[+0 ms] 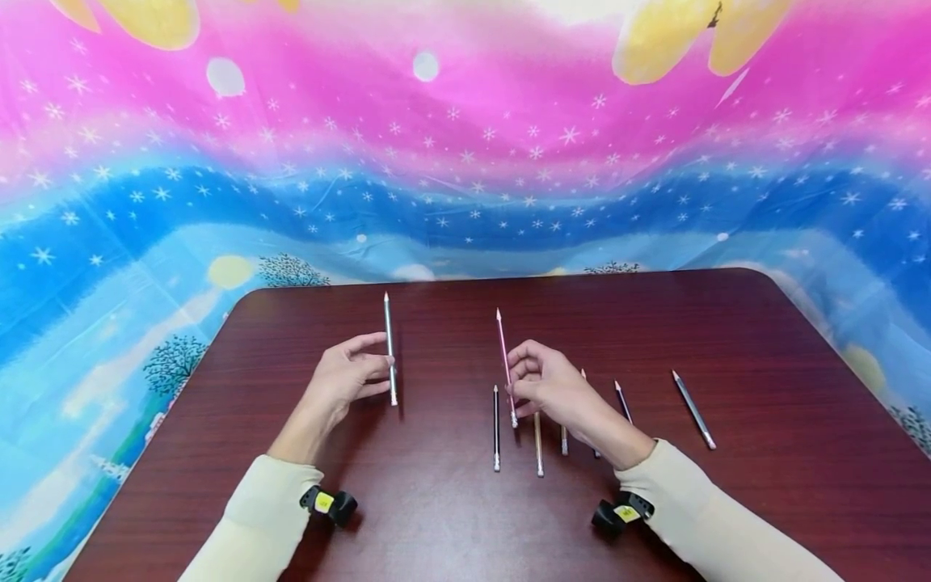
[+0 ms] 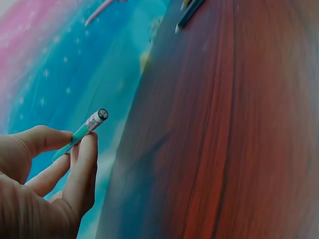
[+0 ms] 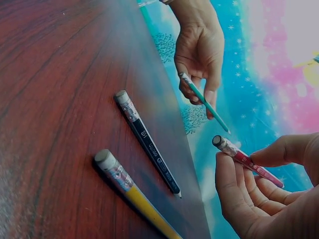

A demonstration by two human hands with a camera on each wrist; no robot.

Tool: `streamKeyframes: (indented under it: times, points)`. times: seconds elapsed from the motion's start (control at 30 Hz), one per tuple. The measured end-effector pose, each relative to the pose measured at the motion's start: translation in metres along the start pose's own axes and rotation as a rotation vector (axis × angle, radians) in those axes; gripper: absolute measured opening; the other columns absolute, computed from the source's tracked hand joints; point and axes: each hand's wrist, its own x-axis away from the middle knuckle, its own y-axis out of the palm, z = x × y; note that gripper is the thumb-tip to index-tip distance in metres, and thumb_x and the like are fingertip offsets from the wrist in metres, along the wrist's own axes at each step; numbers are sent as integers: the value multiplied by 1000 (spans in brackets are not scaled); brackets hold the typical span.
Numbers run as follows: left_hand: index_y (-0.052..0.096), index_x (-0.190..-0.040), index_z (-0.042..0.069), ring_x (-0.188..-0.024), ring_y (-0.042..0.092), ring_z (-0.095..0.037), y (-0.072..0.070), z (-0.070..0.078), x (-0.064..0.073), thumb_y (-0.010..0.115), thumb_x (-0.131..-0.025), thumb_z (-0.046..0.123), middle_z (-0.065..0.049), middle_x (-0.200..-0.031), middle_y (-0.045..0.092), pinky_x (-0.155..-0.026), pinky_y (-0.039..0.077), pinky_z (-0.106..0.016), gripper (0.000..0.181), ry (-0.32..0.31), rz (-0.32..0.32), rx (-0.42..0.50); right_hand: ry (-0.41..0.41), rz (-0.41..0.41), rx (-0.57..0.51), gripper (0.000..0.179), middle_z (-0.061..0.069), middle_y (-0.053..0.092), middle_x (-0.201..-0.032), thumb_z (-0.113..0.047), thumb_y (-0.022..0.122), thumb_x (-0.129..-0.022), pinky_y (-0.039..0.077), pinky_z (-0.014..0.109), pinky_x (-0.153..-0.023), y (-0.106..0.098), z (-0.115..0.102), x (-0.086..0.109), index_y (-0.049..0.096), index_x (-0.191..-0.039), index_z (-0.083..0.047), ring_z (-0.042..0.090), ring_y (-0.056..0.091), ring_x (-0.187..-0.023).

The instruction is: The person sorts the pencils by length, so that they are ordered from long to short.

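Above the left part of the table, my left hand (image 1: 345, 376) pinches a teal pencil (image 1: 389, 339) between thumb and fingers, its point up and away and its eraser end toward me. To the right, my right hand (image 1: 549, 384) pinches a pink pencil (image 1: 503, 343) near its lower half, also point up. In the right wrist view, the thumb lies on one side of the pink pencil (image 3: 244, 159) and fingertips on the other. Just below the right hand lie a black pencil (image 1: 497, 428) and a yellow pencil (image 1: 538, 444), the latter partly hidden by the hand.
Under the right hand and forearm lie a partly hidden pencil (image 1: 564, 440) and a dark pencil (image 1: 622, 400). Farther right is a grey-looking pencil (image 1: 693, 408). The dark red wooden table (image 1: 436, 517) ends at a printed cloth backdrop (image 1: 465, 162).
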Motion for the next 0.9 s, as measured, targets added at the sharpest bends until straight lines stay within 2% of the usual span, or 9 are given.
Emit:
streamKeyframes:
  times: [0.23, 0.43, 0.63, 0.8, 0.9]
  points:
    - [47, -156, 6, -85, 74, -7, -31, 1, -8, 67, -99, 6, 2, -100, 77, -74, 64, -25, 61, -56, 17, -20, 8, 0, -5, 33, 7, 59, -88, 10, 56, -90, 63, 34, -64, 1, 0, -1, 48, -123, 12, 21, 66, -77]
    - [47, -157, 8, -86, 73, -5, -49, 0, -14, 68, -99, 7, 2, -105, 76, -75, 64, -25, 62, -100, 50, -63, 7, -6, -7, 33, 11, 60, -90, 11, 55, -90, 63, 34, -64, 2, 1, -2, 48, -122, 12, 21, 65, -77]
    - [47, -157, 7, -86, 72, -4, -63, -2, -20, 66, -100, 7, -2, -112, 75, -76, 64, -25, 60, -127, 77, -133, 7, -7, 3, 33, 12, 60, -91, 10, 55, -90, 64, 35, -65, 2, 1, -2, 48, -122, 11, 21, 66, -78]
    - [47, -156, 3, -84, 71, -3, -70, -4, -25, 63, -101, 5, 3, -99, 77, -73, 64, -25, 57, -127, 83, -186, 10, -4, 5, 35, 9, 60, -89, 9, 55, -89, 64, 33, -64, 2, 2, -4, 48, -123, 11, 22, 66, -79]
    - [50, -153, 1, -82, 71, -4, -71, -5, -28, 63, -100, 4, 2, -94, 77, -72, 65, -26, 55, -118, 105, -238, 13, -6, 2, 35, 9, 60, -89, 9, 55, -89, 63, 32, -63, 3, 2, -4, 48, -122, 11, 21, 66, -79]
